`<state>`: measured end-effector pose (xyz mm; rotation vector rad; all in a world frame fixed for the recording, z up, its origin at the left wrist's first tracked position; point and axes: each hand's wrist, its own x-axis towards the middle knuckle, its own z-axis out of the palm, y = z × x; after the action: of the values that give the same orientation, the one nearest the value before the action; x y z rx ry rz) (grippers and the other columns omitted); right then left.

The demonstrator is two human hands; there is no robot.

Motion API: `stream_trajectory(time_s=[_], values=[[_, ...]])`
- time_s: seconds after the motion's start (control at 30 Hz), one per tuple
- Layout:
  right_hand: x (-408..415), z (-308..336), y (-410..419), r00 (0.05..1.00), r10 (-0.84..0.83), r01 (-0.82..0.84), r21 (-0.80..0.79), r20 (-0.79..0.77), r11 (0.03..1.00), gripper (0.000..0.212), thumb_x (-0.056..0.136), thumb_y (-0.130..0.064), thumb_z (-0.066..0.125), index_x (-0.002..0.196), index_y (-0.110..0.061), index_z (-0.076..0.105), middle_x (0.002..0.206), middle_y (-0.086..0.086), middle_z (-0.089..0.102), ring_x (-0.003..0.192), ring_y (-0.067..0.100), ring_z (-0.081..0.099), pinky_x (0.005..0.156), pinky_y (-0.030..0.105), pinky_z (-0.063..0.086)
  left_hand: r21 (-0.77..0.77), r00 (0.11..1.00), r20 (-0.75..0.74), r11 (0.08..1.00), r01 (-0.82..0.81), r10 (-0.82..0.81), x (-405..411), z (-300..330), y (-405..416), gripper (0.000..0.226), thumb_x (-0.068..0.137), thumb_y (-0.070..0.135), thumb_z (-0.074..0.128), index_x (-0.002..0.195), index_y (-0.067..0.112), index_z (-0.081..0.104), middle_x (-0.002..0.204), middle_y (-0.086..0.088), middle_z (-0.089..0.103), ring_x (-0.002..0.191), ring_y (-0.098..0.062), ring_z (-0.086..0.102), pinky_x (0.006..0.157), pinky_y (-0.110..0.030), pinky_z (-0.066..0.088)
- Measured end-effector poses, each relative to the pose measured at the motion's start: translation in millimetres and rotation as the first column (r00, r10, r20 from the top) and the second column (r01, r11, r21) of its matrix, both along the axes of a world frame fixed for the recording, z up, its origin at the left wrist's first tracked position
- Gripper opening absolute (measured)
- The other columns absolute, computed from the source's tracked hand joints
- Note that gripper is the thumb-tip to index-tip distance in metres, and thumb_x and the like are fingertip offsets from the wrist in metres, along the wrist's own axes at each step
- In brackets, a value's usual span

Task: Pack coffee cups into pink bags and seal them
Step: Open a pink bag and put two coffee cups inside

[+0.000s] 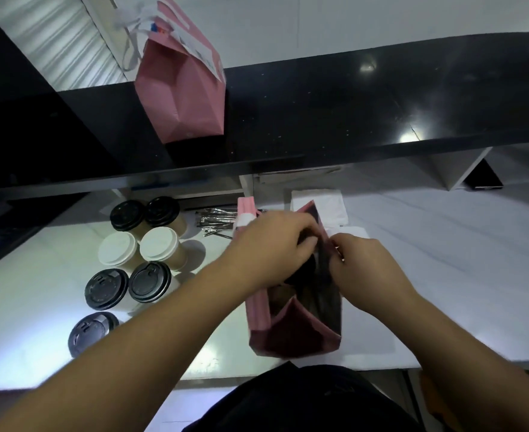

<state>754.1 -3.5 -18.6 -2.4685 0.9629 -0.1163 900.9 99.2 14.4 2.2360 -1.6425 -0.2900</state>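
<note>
Head view, white table (32,310); entries left to right.

Far left: seven lidded coffee cups (132,257) standing upright in a loose cluster on the table; rear pair with black lids, middle pair with white lids, then two black-lidded, then one more black-lidded cup (91,333) nearest the table's front edge, partly hidden by the left forearm.

Upper left of centre: a second pink bag (182,88) on the raised black shelf (350,98), top folded over, white paper slip at the fold, white handles behind it.

Centre, behind the hands: bundle of foil-wrapped sticks (216,219) lying on the table, just beside the open bag; contents not identifiable.

Centre: open pink bag (288,335) upright on the table near its front edge, mouth up, interior dark; something dark and rounded inside, too shadowed to identify.

Left hand (269,244): over the bag's mouth, fingers curled down at the upper rim; grip narrow, appears to pinch the bag's edge; blurred.

Right hand (363,263): at the bag's right wall, fingertips pinching the rim; grip narrow, holding the bag paper.

Right of the bag: white napkins (328,204) flat on the table, partly behind the bag.

Far right: dark flat device (484,179) leaning under the shelf.
</note>
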Motion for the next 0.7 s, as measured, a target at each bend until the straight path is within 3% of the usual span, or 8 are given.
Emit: stream_trajectory(time_s=[0.1,0.17,0.23,0.33,0.5,0.6,0.7], values=[[0,0,-1,1.000,0.011,-0.011,-0.001,-0.004,1.000,0.029,0.104,-0.026,0.042,0.086,-0.018,0.064,0.081,0.002,0.065,0.069,0.021,0.060,0.055,0.034,0.045,-0.280,0.994,0.034,0.955,-0.094,0.107,22,15,46,0.028,0.098,0.045,0.054,0.123,0.035,0.063,0.116,0.024,0.061,0.104,0.007,0.047,0.087,-0.010,0.035],[0,-2,-2,1.000,0.015,-0.016,-0.014,-0.012,1.000,0.031,0.104,-0.027,0.043,0.082,-0.018,0.063,0.078,0.001,0.066,0.067,0.020,0.060,0.057,0.035,0.048,-0.279,0.960,0.013,0.923,-0.265,0.280,48,5,84,0.030,0.097,0.045,0.058,0.126,0.037,0.058,0.117,0.028,0.054,0.106,0.005,0.047,0.087,-0.015,0.038],[2,-3,-3,1.000,0.016,-0.016,-0.035,-0.014,0.999,0.031,0.103,-0.027,0.044,0.080,-0.018,0.061,0.077,0.002,0.066,0.067,0.021,0.060,0.058,0.036,0.050,-0.129,0.872,-0.012,0.864,-0.487,0.490,74,-16,127,0.037,0.094,0.038,0.068,0.129,0.030,0.059,0.123,0.014,0.060,0.111,-0.012,0.056,0.087,-0.030,0.047],[5,-2,-3,1.000,0.013,-0.013,-0.012,-0.023,1.000,0.031,0.103,-0.032,0.044,0.083,-0.019,0.065,0.077,-0.001,0.069,0.066,0.020,0.062,0.062,0.041,0.057,0.167,0.691,0.071,0.674,-0.719,0.720,101,-47,199,0.052,0.086,0.040,0.073,0.131,0.019,0.059,0.126,-0.009,0.062,0.115,-0.034,0.059,0.091,-0.047,0.052],[16,-2,-2,0.997,0.046,-0.047,-0.014,-0.054,0.999,0.035,0.103,-0.038,0.044,0.084,-0.018,0.066,0.077,-0.001,0.070,0.065,0.019,0.063,0.061,0.043,0.059,0.395,0.467,0.148,0.381,-0.836,0.872,107,-82,278,0.081,0.073,0.062,0.079,0.135,0.017,0.053,0.137,-0.013,0.055,0.121,-0.039,0.056,0.098,-0.050,0.052],[21,-3,-1,0.994,0.084,-0.085,-0.026,-0.066,0.996,0.034,0.103,-0.037,0.046,0.082,-0.020,0.066,0.075,-0.002,0.069,0.064,0.018,0.061,0.059,0.039,0.056,0.464,0.434,0.121,0.335,-0.820,0.893,107,-95,290,0.070,0.070,0.061,0.081,0.115,0.016,0.051,0.121,-0.011,0.056,0.106,-0.039,0.060,0.090,-0.049,0.054],[23,-2,1,0.993,0.098,-0.100,-0.030,-0.059,0.995,0.036,0.103,-0.038,0.045,0.076,-0.023,0.064,0.068,-0.006,0.067,0.058,0.014,0.059,0.048,0.029,0.046,0.443,0.396,0.104,0.314,-0.839,0.912,107,-106,294,0.066,0.075,0.046,0.082,0.121,0.010,0.052,0.122,-0.014,0.057,0.107,-0.041,0.059,0.093,-0.050,0.053]])
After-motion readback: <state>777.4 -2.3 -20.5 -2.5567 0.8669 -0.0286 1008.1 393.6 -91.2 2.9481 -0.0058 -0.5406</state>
